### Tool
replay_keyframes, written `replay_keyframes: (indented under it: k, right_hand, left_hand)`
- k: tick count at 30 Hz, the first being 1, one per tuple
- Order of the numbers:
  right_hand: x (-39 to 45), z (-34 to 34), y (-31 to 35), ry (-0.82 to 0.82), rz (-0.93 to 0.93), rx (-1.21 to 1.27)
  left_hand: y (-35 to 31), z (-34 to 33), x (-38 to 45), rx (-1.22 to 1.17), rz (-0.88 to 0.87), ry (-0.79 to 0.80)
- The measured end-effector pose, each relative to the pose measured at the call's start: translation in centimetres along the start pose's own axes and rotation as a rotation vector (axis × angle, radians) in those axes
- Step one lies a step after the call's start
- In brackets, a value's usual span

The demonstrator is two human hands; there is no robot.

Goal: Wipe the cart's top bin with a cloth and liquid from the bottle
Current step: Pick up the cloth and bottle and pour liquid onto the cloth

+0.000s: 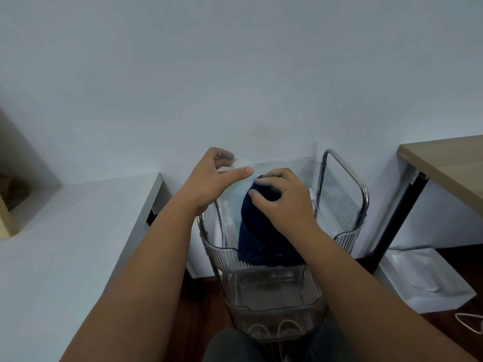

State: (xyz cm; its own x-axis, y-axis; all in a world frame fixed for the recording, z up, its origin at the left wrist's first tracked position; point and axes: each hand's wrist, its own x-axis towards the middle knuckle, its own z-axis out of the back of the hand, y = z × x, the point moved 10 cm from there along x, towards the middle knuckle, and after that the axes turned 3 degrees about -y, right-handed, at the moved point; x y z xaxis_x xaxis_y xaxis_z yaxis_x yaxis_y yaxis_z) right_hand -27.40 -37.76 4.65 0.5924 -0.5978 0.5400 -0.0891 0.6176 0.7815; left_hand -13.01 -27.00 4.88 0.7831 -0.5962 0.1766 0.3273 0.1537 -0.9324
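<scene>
While left fingers (236, 175) pinch the bottle cap (243, 163), right fingers (264, 180) grip the cloth (257, 231).

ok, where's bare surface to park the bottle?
Best: the white counter left of the cart, bare along its near stretch. The wooden table on the right shows a bare corner. Crowded: the top bin, filled by the dark cloth, bottle and both hands.
</scene>
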Motion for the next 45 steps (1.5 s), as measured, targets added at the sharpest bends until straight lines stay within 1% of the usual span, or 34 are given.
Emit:
replay_keyframes:
  k: [2, 4, 6, 10, 12, 18, 25, 29, 31, 33, 36, 37, 41, 45]
  right_hand:
    - [0.0, 0.3, 0.4, 0.018, 0.072, -0.035]
    - [0.0, 0.6, 0.9, 0.038, 0.142, -0.061]
    - [0.1, 0.7, 1.4, 0.072, 0.208, -0.084]
    - [0.2, 0.2, 2.3, 0.181, 0.307, -0.121]
    - [0.3, 0.1, 2.4, 0.210, 0.324, -0.133]
    - [0.9, -0.1, 2.4, 0.265, 0.338, -0.172]
    - [1.5, -0.3, 2.4, 0.282, 0.359, -0.161]
    - [1.9, 0.1, 1.7, 0.303, 0.345, -0.155]
    - [2.0, 0.0, 1.5, 0.320, 0.342, -0.169]
    - [1.8, -0.2, 1.1, 0.343, 0.322, -0.176]
    - [1.2, -0.5, 0.5, 0.343, 0.295, -0.197]
    - [1.0, -0.5, 0.5, 0.330, 0.302, -0.212]
    - [0.6, -0.6, 0.9, 0.293, 0.348, -0.246]
    - [1.5, -0.1, 1.2, 0.290, 0.366, -0.245]
  left_hand:
    - [0.0, -0.4, 0.0, -0.030, -0.015, 0.074]
    - [-0.2, -0.7, 0.0, -0.011, -0.047, 0.091]
    - [-0.3, -0.7, -0.1, -0.018, -0.058, 0.062]
    - [-0.3, -0.1, 0.0, -0.033, -0.025, -0.043]
    - [-0.3, -0.1, 0.1, -0.048, -0.012, -0.044]
    - [0.6, -0.6, 0.3, -0.133, 0.012, 0.059]
    - [0.9, -0.4, 0.5, -0.150, -0.024, 0.069]
    - [0.9, -1.1, 0.1, -0.066, -0.063, 0.074]
    - [0.8, -1.3, -0.2, 0.019, -0.082, 0.083]
    - [0.0, -0.8, -0.4, 0.165, -0.132, 0.049]
    - [-1.2, -0.3, -1.4, 0.467, -0.211, -0.058]
    - [-1.1, -0.5, -1.8, 0.496, -0.204, -0.072]
    - [0.5, -0.8, -2.2, 0.336, -0.092, -0.051]
    - [0.6, -0.4, -1.5, 0.339, -0.088, -0.028]
